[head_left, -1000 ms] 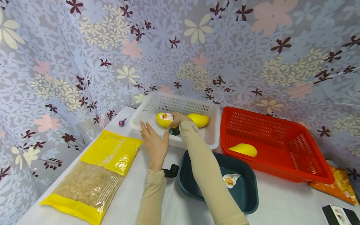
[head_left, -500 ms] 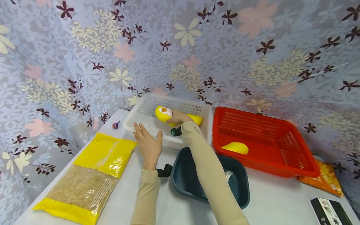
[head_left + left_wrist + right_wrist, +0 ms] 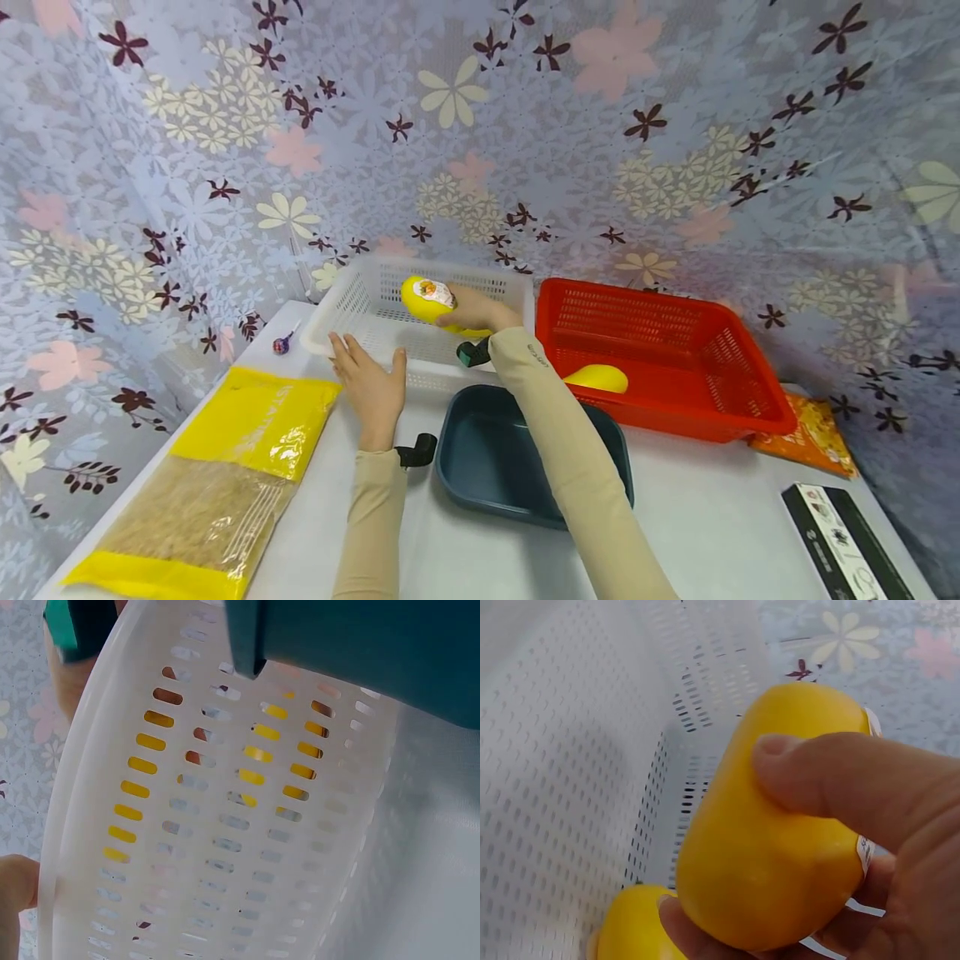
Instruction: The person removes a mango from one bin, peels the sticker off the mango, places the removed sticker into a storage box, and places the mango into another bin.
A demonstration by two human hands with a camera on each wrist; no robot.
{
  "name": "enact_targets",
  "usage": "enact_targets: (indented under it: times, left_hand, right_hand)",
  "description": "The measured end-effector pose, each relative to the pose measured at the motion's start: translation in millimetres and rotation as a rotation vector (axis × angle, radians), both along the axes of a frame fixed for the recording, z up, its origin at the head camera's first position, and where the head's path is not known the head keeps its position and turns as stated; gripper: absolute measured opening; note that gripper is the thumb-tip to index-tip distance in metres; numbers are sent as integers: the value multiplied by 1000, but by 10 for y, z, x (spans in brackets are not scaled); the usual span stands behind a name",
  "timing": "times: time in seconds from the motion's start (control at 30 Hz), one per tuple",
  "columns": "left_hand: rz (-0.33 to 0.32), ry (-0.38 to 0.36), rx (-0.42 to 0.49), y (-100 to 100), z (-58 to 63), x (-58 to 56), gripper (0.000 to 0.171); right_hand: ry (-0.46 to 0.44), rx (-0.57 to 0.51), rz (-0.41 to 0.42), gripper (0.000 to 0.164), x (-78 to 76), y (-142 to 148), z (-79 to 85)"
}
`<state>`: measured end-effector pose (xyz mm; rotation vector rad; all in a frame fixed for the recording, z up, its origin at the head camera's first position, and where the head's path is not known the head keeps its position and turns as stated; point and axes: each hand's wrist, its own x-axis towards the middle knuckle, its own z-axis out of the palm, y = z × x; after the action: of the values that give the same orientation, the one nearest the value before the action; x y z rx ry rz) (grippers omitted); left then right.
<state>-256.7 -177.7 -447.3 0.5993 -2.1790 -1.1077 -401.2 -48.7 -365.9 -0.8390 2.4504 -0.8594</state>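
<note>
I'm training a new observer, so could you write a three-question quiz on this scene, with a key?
1. Short answer: which of the person's hands grips the stickered yellow fruit?
2. True or false: the red basket contains another yellow fruit.
3. Multiple choice: where are the left hand's fingers?
a) inside the red basket
b) at the rim of the white basket
c) around the stickered yellow fruit

Key: 1. The right hand. 2. True. 3. b

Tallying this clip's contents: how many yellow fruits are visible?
3: one fruit in the right hand, a second in the white basket, a third in the red basket. The sleeve may hide more.
</note>
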Motion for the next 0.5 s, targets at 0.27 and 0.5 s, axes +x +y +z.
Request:
enact_targets:
  times: [0.27, 0.5]
  left_hand:
    - [-5, 15, 3, -1, -28, 22, 85]
    - [-16, 24, 5, 31, -25, 21, 87]
  right_hand:
    - [66, -22, -17, 71, 136, 179, 9]
    - [111, -56, -22, 71, 316, 367, 35]
